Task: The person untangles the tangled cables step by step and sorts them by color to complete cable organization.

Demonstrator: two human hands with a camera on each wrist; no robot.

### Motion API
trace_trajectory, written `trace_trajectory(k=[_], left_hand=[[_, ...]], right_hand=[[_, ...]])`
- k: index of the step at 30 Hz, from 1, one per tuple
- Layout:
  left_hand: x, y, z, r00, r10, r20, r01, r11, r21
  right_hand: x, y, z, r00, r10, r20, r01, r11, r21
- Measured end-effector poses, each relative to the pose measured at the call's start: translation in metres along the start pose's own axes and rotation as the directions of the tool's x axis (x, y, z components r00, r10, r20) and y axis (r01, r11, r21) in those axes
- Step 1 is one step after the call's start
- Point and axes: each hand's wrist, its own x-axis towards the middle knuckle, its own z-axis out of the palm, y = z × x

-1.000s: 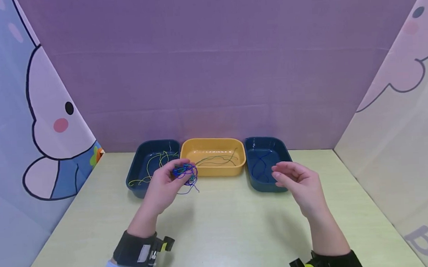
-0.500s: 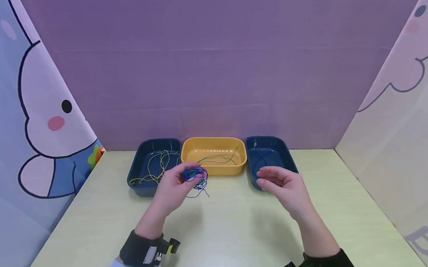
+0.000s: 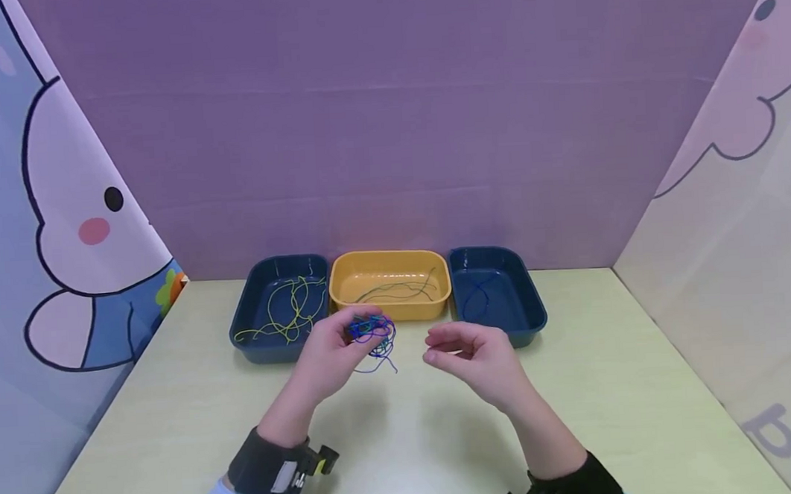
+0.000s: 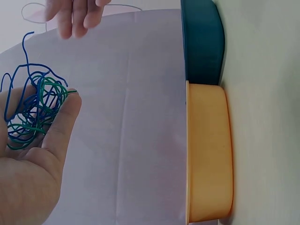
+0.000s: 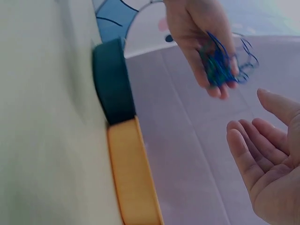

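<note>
Your left hand [image 3: 327,355] grasped the tangle [image 3: 376,337] of blue and green string between thumb and fingers, raised above the tabletop [image 3: 406,440] by the near edge of the yellow tray [image 3: 405,311], loose ends poking past your fingertips. Your right hand [image 3: 478,362] was released, its fingers gently bent and the thumb apart; a gap of air separated it from the tangle. From the head view, that hand hid the near left corner of the right blue tray [image 3: 508,293].

The left blue tray [image 3: 267,354], with yellow string [image 3: 296,308] inside, completed the row, rims side by side; you could not tell whether the walls met. Behind them rose the purple backdrop [image 3: 389,128], limiting your reach forward. Towards you, tabletop ran beneath both wrists, and sideways it stretched to the patterned left panel [image 3: 0,260] and pale right panel [image 3: 738,259].
</note>
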Motion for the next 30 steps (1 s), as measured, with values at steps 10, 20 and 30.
trace_trajectory(k=[10,20,30], left_hand=[[-0.001,0.000,0.013,0.999,0.039,0.013,-0.039,0.999,-0.003],[0.000,-0.002,0.017,0.999,0.018,0.030,-0.017,0.999,-0.040],[0.000,-0.001,0.015,0.999,-0.006,0.041,0.007,1.000,-0.023]], right_hand=[[-0.005,0.003,0.024,0.994,0.036,0.099,-0.036,0.999,0.004],[-0.004,0.005,0.023,0.995,0.026,0.098,-0.028,0.999,0.019],[-0.003,0.008,0.018,0.998,0.006,0.056,-0.007,1.000,0.007]])
